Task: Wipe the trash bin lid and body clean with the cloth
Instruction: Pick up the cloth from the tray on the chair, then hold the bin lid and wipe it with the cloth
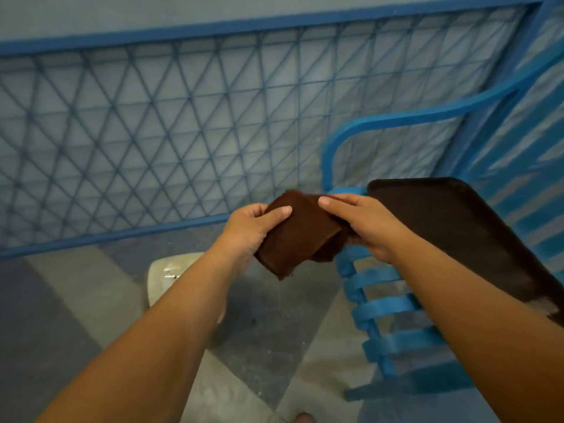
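A: Nearest us, two bare forearms reach forward; the left hand has its thumb curled over the near-left side of the brown cloth, fingers underneath; the right hand pinches the far-right side, fingers curled round a bunched fold.

B: So both hands are closed on the cloth, folding it, by my reading; where's the bin?

A: A pale lidded thing sits on the floor below and left of the hands, partly behind the left forearm; I judge that's the bin, though blur leaves it unsure; the left hand is nearer.

B: And to the right?

A: A dark flat panel slants just beside the right hand, over a blue slatted frame, crowding that side; open floor lies leftward; beyond stands a blue mesh railing.
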`<state>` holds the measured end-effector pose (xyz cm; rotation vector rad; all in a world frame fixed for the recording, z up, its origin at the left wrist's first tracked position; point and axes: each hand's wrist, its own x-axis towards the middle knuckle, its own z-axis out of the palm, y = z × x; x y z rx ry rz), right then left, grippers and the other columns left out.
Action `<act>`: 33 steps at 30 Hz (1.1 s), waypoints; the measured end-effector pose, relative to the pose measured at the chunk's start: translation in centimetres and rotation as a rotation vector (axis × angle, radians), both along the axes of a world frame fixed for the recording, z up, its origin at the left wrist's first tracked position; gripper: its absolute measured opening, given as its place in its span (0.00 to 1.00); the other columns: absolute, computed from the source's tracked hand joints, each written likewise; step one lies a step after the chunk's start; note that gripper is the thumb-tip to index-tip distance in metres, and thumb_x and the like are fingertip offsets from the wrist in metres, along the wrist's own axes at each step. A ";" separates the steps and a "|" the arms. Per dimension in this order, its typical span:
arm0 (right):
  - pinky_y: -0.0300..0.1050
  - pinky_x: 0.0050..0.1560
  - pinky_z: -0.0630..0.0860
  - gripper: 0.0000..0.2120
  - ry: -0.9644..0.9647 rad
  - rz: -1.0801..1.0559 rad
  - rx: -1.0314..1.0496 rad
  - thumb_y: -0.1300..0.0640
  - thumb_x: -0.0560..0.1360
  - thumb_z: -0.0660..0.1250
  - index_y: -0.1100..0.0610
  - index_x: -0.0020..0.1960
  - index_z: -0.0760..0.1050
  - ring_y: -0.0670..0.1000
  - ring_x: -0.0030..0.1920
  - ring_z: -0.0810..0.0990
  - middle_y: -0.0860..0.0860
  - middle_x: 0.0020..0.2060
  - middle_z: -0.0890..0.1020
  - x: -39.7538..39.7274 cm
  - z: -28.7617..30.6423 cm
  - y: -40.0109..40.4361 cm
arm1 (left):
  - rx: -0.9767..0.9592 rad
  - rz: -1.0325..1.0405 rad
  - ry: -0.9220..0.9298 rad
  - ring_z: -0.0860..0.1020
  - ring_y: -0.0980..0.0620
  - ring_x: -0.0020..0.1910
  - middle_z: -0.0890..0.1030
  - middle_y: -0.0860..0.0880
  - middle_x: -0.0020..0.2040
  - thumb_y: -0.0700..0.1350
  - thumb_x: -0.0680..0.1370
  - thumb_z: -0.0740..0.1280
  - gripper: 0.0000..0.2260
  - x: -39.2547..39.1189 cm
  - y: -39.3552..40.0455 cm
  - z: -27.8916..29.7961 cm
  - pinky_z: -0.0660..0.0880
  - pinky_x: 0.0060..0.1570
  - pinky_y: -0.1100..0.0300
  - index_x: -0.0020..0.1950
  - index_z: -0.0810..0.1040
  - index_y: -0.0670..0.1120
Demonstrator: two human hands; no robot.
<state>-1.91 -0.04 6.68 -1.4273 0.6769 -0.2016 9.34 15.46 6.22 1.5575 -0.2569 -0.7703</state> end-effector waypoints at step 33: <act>0.55 0.53 0.76 0.22 0.274 -0.580 0.596 0.57 0.74 0.68 0.60 0.67 0.71 0.59 0.52 0.80 0.59 0.56 0.80 6.4 -23.2 20.9 | 0.358 0.720 0.702 0.70 0.40 0.66 0.69 0.39 0.69 0.42 0.80 0.61 0.22 8.0 24.4 -22.8 0.67 0.63 0.46 0.74 0.64 0.40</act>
